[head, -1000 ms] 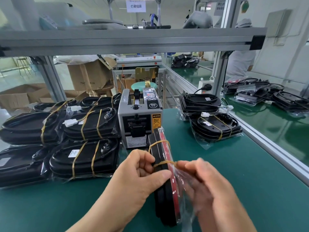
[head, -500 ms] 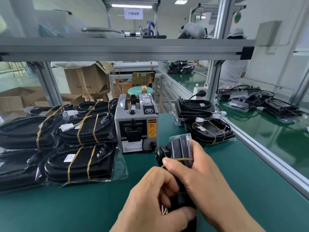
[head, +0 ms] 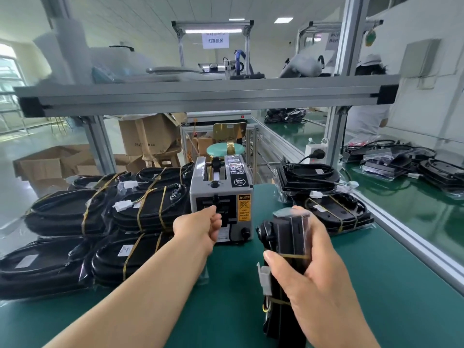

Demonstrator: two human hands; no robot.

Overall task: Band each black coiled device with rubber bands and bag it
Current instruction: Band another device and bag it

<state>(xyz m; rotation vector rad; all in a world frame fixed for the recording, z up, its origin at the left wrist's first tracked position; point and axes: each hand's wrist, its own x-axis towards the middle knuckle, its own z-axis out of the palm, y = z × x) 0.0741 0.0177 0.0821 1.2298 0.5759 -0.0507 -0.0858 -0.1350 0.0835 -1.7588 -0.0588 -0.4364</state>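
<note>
Black device (head: 288, 237) in right hand (head: 316, 280), left hand (head: 200, 227) well apart

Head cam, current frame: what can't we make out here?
All in the head view.
The left hand at the tape dispenser: fingertips hidden behind its own knuckles, so any tape pinched is unseen.
The black device in the right hand: lower end cut off by the bottom edge, far side covered by the palm.
The caution label: print too small.
The hanging sign: blurred.

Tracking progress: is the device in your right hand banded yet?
Banded: two yellow rubber bands wrap the device gripped by the right hand.
</note>
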